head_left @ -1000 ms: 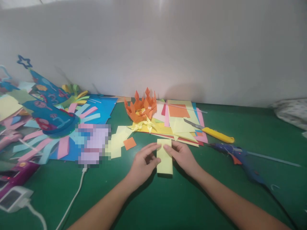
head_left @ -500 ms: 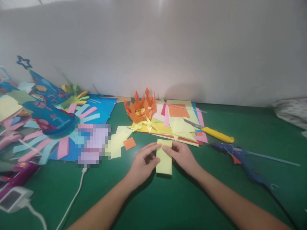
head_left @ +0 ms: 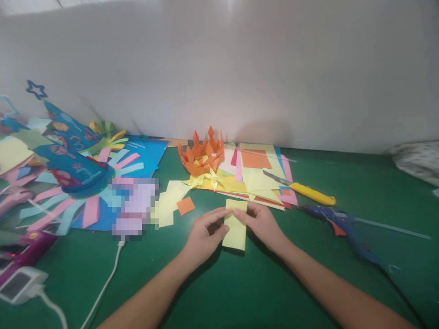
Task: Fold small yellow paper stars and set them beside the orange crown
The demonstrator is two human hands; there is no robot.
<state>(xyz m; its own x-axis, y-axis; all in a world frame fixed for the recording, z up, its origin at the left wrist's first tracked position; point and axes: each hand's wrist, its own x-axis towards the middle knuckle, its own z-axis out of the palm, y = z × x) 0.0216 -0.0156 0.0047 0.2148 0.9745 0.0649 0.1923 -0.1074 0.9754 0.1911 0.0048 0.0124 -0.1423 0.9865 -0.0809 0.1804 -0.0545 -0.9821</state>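
A pale yellow folded paper (head_left: 234,233), a tall narrow rectangle, is between my two hands, just above or on the green table. My right hand (head_left: 262,222) grips its right edge, thumb on the front and fingers behind. My left hand (head_left: 208,230) has its index fingertip on the upper front, meeting the right thumb, while its own thumb touches the left edge. Beyond the hands stand an orange paper crown (head_left: 201,157) and yellow folded paper pieces (head_left: 213,179). A small orange paper square (head_left: 185,206) lies left of the paper.
Coloured paper sheets (head_left: 264,180) are stacked behind, with a yellow utility knife (head_left: 312,193) across their right edge. A blue glue gun (head_left: 346,226) lies at right. Decorated blue cone hats (head_left: 73,167), a pixelated phone-like object (head_left: 135,208) and a white cable (head_left: 103,288) occupy the left.
The folded paper tilts slightly, its top shifting right. My left index finger has slid a little rightward along it, up to the right thumb. The hands otherwise stay in place.
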